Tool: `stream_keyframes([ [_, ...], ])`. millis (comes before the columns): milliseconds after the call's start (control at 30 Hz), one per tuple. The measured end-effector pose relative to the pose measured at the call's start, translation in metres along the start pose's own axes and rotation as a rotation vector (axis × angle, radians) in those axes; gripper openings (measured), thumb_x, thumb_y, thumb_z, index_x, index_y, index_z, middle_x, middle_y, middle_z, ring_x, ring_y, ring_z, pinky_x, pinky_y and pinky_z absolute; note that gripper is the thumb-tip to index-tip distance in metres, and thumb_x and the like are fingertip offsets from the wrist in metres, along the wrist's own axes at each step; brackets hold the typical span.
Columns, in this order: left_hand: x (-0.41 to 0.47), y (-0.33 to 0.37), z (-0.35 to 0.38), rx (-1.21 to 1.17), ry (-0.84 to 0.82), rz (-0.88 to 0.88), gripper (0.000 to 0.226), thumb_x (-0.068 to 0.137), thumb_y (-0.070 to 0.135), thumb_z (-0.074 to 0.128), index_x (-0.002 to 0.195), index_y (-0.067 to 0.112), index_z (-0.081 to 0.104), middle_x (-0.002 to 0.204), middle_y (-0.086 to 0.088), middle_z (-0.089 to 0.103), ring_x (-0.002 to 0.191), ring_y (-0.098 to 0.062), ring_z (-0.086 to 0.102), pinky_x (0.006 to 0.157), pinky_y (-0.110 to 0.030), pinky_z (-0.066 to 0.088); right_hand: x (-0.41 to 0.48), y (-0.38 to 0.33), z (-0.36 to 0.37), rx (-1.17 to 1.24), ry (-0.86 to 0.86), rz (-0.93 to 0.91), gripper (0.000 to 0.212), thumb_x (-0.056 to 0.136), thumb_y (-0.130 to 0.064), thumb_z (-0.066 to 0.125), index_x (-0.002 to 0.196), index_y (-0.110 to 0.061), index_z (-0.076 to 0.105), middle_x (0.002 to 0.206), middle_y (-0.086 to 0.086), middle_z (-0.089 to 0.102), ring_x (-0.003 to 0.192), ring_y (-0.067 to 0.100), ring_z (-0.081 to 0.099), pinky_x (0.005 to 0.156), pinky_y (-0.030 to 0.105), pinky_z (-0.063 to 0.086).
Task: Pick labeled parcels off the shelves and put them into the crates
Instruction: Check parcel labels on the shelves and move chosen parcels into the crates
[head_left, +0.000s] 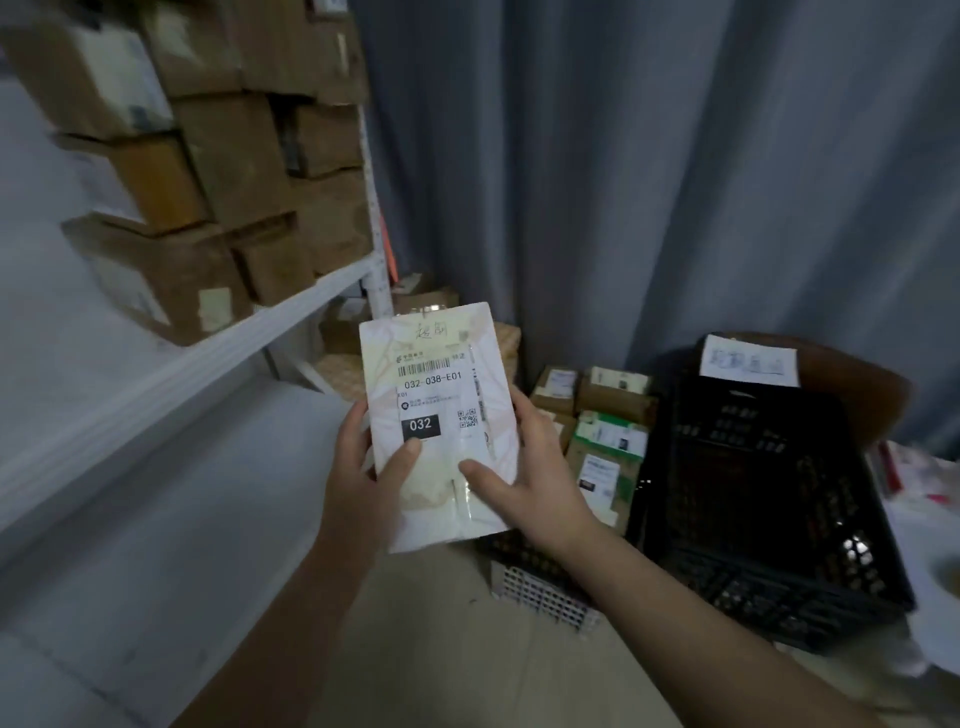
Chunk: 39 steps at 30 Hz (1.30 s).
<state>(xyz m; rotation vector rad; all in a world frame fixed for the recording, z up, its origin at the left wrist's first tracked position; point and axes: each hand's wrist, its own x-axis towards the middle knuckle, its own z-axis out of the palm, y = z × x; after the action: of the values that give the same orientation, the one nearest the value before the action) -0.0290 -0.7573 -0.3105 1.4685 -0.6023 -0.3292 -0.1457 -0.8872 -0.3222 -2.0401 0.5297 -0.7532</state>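
Observation:
I hold a flat white parcel (434, 374) upright in front of me, its label reading 032-038-E01 with a black 032 tag. My left hand (363, 462) grips its left lower edge, thumb on the front. My right hand (530, 467) grips the right lower edge, thumb across the front. A black plastic crate (769, 519) stands on the floor to the right, with a paper sheet (748, 361) at its far rim. Behind the parcel, a lower black crate (524, 558) holds several labeled boxes (605, 441).
A white shelf (171, 364) runs along the left, stacked with several brown cardboard boxes (228, 171). A grey curtain (649, 171) hangs behind the crates. More boxes and a woven basket (343, 371) sit under the shelf end. White objects lie at the right edge.

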Motion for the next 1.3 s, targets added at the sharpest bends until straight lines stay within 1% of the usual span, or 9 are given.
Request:
stream_keyframes([
  [167, -0.008, -0.026, 0.124, 0.004, -0.086, -0.041, 0.040, 0.092, 0.011, 0.059, 0.123, 0.035, 0.046, 0.120, 0.007, 0.062, 0.095, 0.000, 0.063, 0.071, -0.020, 0.051, -0.029, 0.066, -0.112, 0.003, -0.008, 0.166, 0.103, 0.073, -0.046, 0.078, 0.148, -0.047, 0.008, 0.145, -0.009, 0.026, 0.127, 0.001, 0.025, 0.109, 0.031, 0.027],
  [333, -0.026, -0.045, 0.241, 0.112, -0.307, -0.065, 0.051, 0.090, 0.015, 0.062, 0.135, 0.028, 0.041, 0.117, 0.016, 0.057, 0.105, 0.001, 0.057, 0.084, -0.025, 0.051, -0.052, 0.143, -0.202, 0.105, 0.138, 0.262, 0.098, 0.064, -0.056, 0.082, 0.143, -0.050, 0.025, 0.138, -0.002, 0.047, 0.131, 0.019, 0.043, 0.102, 0.049, 0.045],
  [467, -0.037, -0.062, 0.312, 0.237, -0.505, -0.128, 0.071, 0.085, 0.025, 0.070, 0.144, 0.031, 0.030, 0.135, 0.012, 0.045, 0.120, -0.004, 0.047, 0.098, -0.028, 0.042, -0.066, 0.186, -0.255, 0.227, 0.302, 0.316, 0.071, 0.074, -0.024, 0.083, 0.128, -0.045, 0.041, 0.122, -0.015, 0.058, 0.114, 0.005, 0.058, 0.093, 0.033, 0.053],
  [567, -0.037, -0.079, 0.349, 0.395, -0.704, -0.109, 0.077, 0.083, 0.031, 0.072, 0.145, 0.034, 0.026, 0.138, 0.016, 0.027, 0.124, -0.001, 0.032, 0.100, -0.022, 0.034, -0.067, 0.222, -0.283, 0.273, 0.326, 0.364, 0.060, 0.080, -0.007, 0.075, 0.115, -0.045, 0.044, 0.112, -0.022, 0.059, 0.104, -0.006, 0.060, 0.083, 0.023, 0.054],
  [733, 0.002, -0.119, 0.405, 0.621, -0.850, -0.017, 0.063, 0.087, 0.028, 0.067, 0.142, 0.029, 0.037, 0.146, 0.006, 0.023, 0.122, -0.002, 0.030, 0.091, 0.000, 0.029, -0.038, 0.282, -0.309, 0.226, 0.334, 0.449, 0.060, 0.083, -0.004, 0.071, 0.120, -0.043, 0.045, 0.116, -0.023, 0.063, 0.112, 0.007, 0.061, 0.086, 0.033, 0.056],
  [800, 0.029, -0.140, 0.430, 0.685, -0.892, 0.000, 0.057, 0.092, 0.030, 0.061, 0.143, 0.027, 0.036, 0.149, 0.007, 0.024, 0.124, -0.004, 0.033, 0.090, -0.003, 0.027, -0.016, 0.313, -0.320, 0.140, 0.337, 0.488, 0.063, 0.082, -0.011, 0.074, 0.128, -0.041, 0.042, 0.123, -0.014, 0.061, 0.116, 0.013, 0.059, 0.087, 0.038, 0.056],
  [967, 0.108, -0.197, 0.501, 0.880, -0.982, 0.069, 0.053, 0.096, 0.034, 0.050, 0.146, 0.025, 0.032, 0.153, 0.004, 0.023, 0.136, -0.016, 0.030, 0.109, -0.031, 0.033, 0.031, 0.429, -0.342, 0.017, 0.375, 0.680, 0.097, 0.066, -0.062, 0.075, 0.146, -0.044, 0.022, 0.143, -0.003, 0.037, 0.130, 0.020, 0.045, 0.095, 0.052, 0.051],
  [1200, 0.175, -0.276, 0.580, 1.119, -0.973, 0.251, 0.050, 0.098, 0.029, 0.044, 0.146, 0.024, 0.030, 0.156, -0.002, 0.019, 0.141, -0.023, 0.018, 0.113, -0.038, 0.023, 0.085, 0.537, -0.349, -0.032, 0.276, 0.849, 0.092, 0.080, -0.041, 0.073, 0.151, -0.035, 0.015, 0.147, 0.001, 0.027, 0.132, 0.018, 0.035, 0.106, 0.047, 0.042],
  [1300, 0.187, -0.314, 0.597, 1.234, -0.962, 0.297, 0.048, 0.097, 0.028, 0.044, 0.144, 0.022, 0.034, 0.157, -0.007, 0.018, 0.143, -0.027, 0.013, 0.114, -0.043, 0.019, 0.095, 0.596, -0.333, 0.038, 0.237, 0.858, 0.094, 0.072, -0.053, 0.076, 0.147, -0.046, 0.020, 0.144, -0.003, 0.034, 0.132, 0.018, 0.040, 0.102, 0.050, 0.045],
])
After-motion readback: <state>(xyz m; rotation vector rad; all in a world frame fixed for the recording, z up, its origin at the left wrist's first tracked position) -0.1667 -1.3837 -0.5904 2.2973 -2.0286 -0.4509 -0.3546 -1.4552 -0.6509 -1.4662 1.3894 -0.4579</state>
